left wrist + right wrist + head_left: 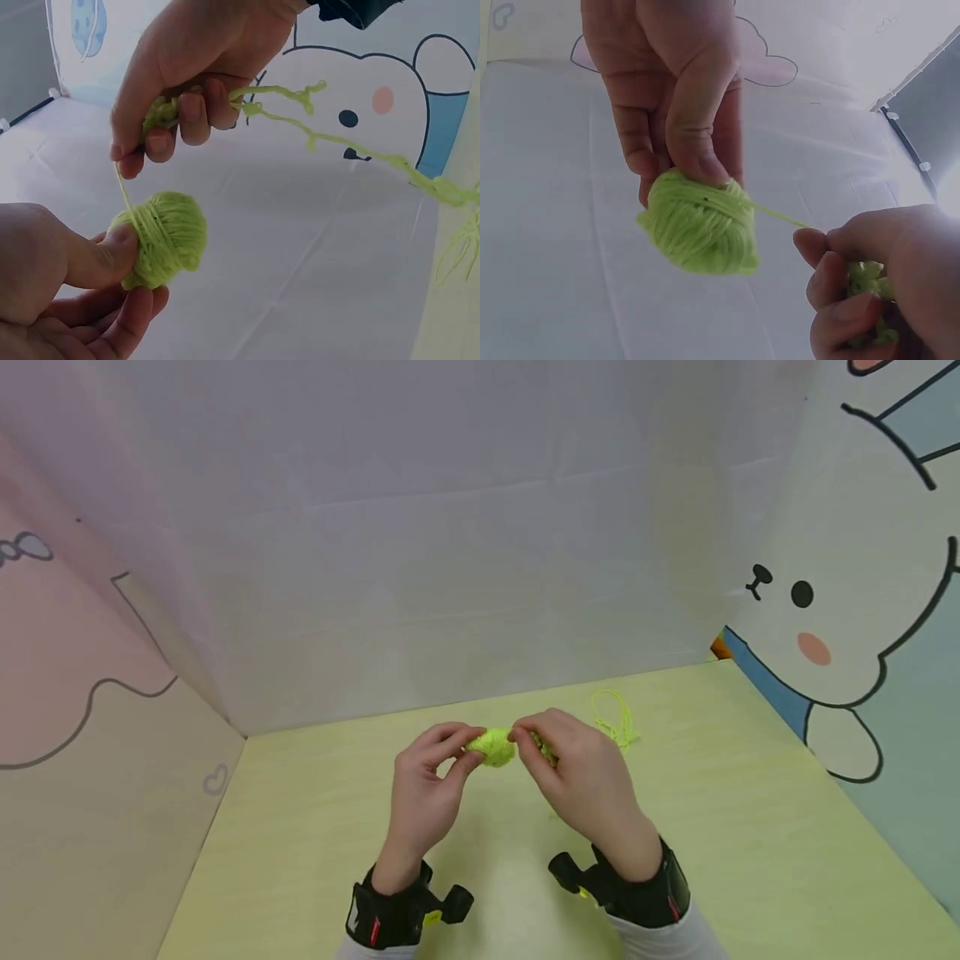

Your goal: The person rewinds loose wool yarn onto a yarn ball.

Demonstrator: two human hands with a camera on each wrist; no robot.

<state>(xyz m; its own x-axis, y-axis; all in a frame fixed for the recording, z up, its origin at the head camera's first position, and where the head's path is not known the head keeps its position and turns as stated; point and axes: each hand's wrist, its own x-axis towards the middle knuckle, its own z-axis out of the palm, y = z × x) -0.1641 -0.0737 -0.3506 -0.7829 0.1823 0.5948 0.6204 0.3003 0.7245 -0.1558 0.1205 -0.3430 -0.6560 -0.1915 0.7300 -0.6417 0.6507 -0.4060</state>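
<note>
Closest to the camera, at lower left of the left wrist view, the left hand point(64, 262) pinches the yarn ball point(171, 238) between thumb and fingers. Above it, the right hand point(195, 67) pinches the thread point(124, 187) stretched from the ball, and holds loose yarn point(160, 118) under its curled fingers. More yarn point(619, 733) shows beyond this hand against the table point(315, 827), right of centre in the head view. For good winding, I think, one should keep the thread evenly tight and let the loose yarn out little by little
</note>
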